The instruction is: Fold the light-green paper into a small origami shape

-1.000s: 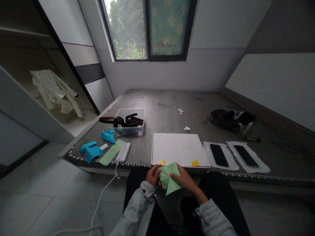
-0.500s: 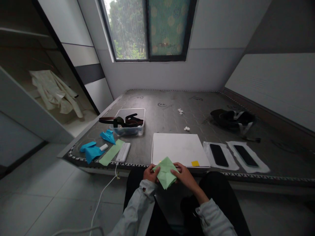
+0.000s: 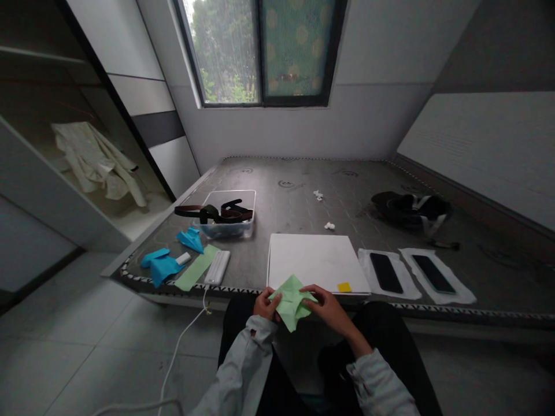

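Note:
A light green sheet of folded paper (image 3: 291, 303) is held between both hands, just in front of the mattress edge and above my lap. My left hand (image 3: 265, 304) pinches its left corner. On the other side, my right hand (image 3: 323, 306) grips the right part, thumb and fingers on a raised fold. Behind the paper lies a flat white box or board (image 3: 314, 260) with a yellow sticky note (image 3: 344, 287) near its front edge.
On the mattress (image 3: 286, 208) are a clear plastic bin (image 3: 225, 232) with a belt (image 3: 217, 215), blue folded papers (image 3: 163, 268), a green paper strip (image 3: 196, 270), a white power strip (image 3: 217, 268), two phones (image 3: 385, 274) on white wrappers, and a dark cap (image 3: 403, 208).
My right hand has shifted its fingers up on the green paper. The paper's right side now bends up into a fold, where it was flatter before. My left hand stays nearly still.

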`<action>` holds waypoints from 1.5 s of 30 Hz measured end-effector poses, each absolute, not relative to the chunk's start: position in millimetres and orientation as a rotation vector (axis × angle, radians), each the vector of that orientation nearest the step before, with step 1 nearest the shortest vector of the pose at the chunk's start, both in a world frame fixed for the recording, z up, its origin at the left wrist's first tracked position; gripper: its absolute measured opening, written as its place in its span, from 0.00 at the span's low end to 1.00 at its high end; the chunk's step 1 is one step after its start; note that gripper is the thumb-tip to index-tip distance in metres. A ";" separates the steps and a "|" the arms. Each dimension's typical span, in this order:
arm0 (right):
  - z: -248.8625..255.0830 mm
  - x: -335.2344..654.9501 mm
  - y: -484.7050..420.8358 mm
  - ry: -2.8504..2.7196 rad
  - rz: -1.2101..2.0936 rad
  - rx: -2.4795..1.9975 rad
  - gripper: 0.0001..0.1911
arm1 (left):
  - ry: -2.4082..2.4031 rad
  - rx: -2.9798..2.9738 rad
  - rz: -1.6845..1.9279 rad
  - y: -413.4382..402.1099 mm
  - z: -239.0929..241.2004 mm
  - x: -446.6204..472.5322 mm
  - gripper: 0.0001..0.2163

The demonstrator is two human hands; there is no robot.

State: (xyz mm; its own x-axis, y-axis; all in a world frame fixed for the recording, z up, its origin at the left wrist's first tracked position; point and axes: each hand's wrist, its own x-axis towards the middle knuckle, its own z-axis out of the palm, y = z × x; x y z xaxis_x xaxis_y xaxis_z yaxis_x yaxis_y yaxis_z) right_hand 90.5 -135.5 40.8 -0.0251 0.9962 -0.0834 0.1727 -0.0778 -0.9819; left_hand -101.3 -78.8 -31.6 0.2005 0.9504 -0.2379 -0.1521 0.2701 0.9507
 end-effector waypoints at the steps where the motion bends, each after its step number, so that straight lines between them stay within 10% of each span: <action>1: 41.1 90.0 -135.0 -1.334 1.163 -1.415 0.17 | 1.036 0.998 0.949 -79.6 -32.0 -100.4 0.25; 45: 32.0 64.1 -134.6 -1.132 1.303 -1.214 0.21 | 1.186 1.141 1.207 -84.8 -24.1 -96.8 0.25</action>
